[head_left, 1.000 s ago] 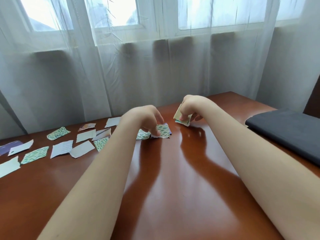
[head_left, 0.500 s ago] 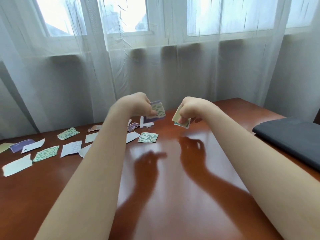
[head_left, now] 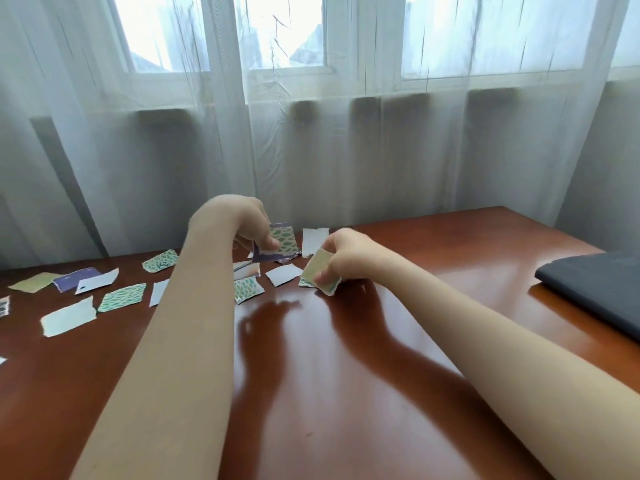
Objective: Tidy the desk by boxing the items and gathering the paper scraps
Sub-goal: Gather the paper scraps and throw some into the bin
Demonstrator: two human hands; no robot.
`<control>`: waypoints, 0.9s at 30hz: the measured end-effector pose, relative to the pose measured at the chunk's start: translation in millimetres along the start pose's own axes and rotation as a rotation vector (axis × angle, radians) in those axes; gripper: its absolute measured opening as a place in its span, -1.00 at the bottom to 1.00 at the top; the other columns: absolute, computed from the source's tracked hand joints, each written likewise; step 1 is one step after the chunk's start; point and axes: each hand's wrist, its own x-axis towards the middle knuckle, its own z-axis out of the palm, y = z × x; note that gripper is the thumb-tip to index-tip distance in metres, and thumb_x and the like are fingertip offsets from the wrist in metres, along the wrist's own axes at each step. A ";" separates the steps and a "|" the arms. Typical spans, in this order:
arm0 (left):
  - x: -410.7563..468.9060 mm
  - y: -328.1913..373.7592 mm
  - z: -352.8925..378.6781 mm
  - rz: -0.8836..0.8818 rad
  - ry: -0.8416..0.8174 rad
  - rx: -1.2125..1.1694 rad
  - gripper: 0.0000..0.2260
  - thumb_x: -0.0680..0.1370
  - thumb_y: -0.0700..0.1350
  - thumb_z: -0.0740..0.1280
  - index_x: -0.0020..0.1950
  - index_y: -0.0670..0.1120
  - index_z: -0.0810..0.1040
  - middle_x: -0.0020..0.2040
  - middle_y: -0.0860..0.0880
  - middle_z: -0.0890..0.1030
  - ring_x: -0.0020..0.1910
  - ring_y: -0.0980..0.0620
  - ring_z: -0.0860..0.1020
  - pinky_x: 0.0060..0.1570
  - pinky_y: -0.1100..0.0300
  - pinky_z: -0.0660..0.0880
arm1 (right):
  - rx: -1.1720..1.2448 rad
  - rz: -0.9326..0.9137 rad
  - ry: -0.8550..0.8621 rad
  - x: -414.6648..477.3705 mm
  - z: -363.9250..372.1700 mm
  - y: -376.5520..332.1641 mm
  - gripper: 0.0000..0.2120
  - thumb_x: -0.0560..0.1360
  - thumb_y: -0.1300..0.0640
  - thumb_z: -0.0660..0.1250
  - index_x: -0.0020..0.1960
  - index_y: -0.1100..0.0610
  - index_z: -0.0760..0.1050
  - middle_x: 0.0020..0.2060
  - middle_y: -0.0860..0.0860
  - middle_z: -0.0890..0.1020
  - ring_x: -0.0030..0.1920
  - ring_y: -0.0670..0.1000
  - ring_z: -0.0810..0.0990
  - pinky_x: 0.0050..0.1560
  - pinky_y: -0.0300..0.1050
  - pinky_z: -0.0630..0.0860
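Many torn paper scraps (head_left: 121, 297) lie loose across the left of the tabletop (head_left: 346, 393). The left hand (head_left: 242, 223) pinches a leaf-print scrap (head_left: 284, 241) above it, and the right hand (head_left: 349, 254) pinches a small stack (head_left: 320, 277). They look feather-light, limp and easily creased, best lifted by an edge between thumb and fingertip. Print on a purple scrap (head_left: 74, 278) is too small to read.
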 end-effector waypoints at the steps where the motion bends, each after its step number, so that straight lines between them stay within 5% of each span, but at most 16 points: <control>1: 0.6 -0.4 1.0 -0.004 0.000 0.009 -0.73 0.51 -0.10 0.40 0.09 -0.27 0.58 -0.30 -0.08 0.54 -0.42 0.05 0.49 -0.50 0.32 0.29 | -0.042 0.004 -0.001 0.2 3.0 0.0 -0.65 0.38 0.18 0.47 0.13 0.25 0.56 0.06 0.13 0.62 0.08 0.10 0.58 0.08 -0.06 0.51; 9: 4.2 -0.8 13.2 -0.009 -0.087 -0.055 -0.52 0.46 -0.13 0.46 0.35 -0.13 0.46 0.00 -0.12 0.60 -0.06 -0.01 0.53 -0.22 0.23 0.39 | -0.136 0.024 0.020 3.8 11.6 -0.3 -0.70 0.39 0.17 0.40 0.10 0.24 0.58 0.05 0.13 0.61 -0.01 0.08 0.55 -0.13 -0.18 0.39; 16: 10.1 0.9 25.1 -0.070 -0.156 0.041 -0.44 0.46 -0.05 0.45 0.41 -0.14 0.39 0.22 -0.13 0.57 0.22 -0.09 0.53 0.27 0.03 0.42 | -0.170 0.008 0.032 -0.3 11.6 -6.6 -0.64 0.41 0.20 0.40 0.18 0.29 0.51 0.16 0.19 0.56 0.19 0.15 0.52 0.05 -0.08 0.49; 18: 15.4 0.0 27.4 -0.086 -0.154 0.076 -0.43 0.43 0.00 0.47 0.37 -0.16 0.44 0.26 -0.14 0.54 0.24 -0.11 0.52 0.28 0.00 0.42 | -0.138 0.008 0.029 -4.2 10.3 -8.4 -0.63 0.43 0.27 0.36 0.21 0.35 0.48 0.18 0.22 0.55 0.20 0.13 0.53 0.06 -0.01 0.52; 22: 19.0 0.7 31.2 -0.122 -0.110 0.125 -0.36 0.35 0.05 0.52 0.36 -0.13 0.44 0.25 -0.13 0.55 0.21 -0.12 0.54 0.25 0.00 0.45 | -0.078 0.021 0.001 -4.7 8.4 -9.3 -0.66 0.43 0.27 0.34 0.20 0.34 0.49 -0.03 0.15 0.58 -0.13 0.00 0.46 -0.35 -0.09 0.45; 25: 20.6 0.6 29.8 -0.119 -0.080 0.113 -0.47 0.38 0.06 0.50 0.25 -0.17 0.51 0.25 -0.13 0.55 0.22 -0.13 0.52 0.23 0.03 0.46 | 0.097 0.063 -0.064 -2.0 3.7 -3.3 -0.88 0.41 0.35 0.37 -0.05 0.30 0.56 -0.28 0.06 0.53 -0.29 -0.03 0.45 -0.41 -0.29 0.39; 27: 21.2 -0.6 27.0 -0.089 -0.076 0.043 -0.56 0.40 0.02 0.49 0.15 -0.22 0.59 0.17 -0.15 0.59 0.12 -0.11 0.56 0.17 0.04 0.49 | 0.285 0.103 -0.056 2.5 0.2 3.3 -0.85 0.39 0.40 0.38 -0.04 0.34 0.57 -0.26 0.10 0.55 -0.23 0.02 0.52 -0.24 -0.30 0.42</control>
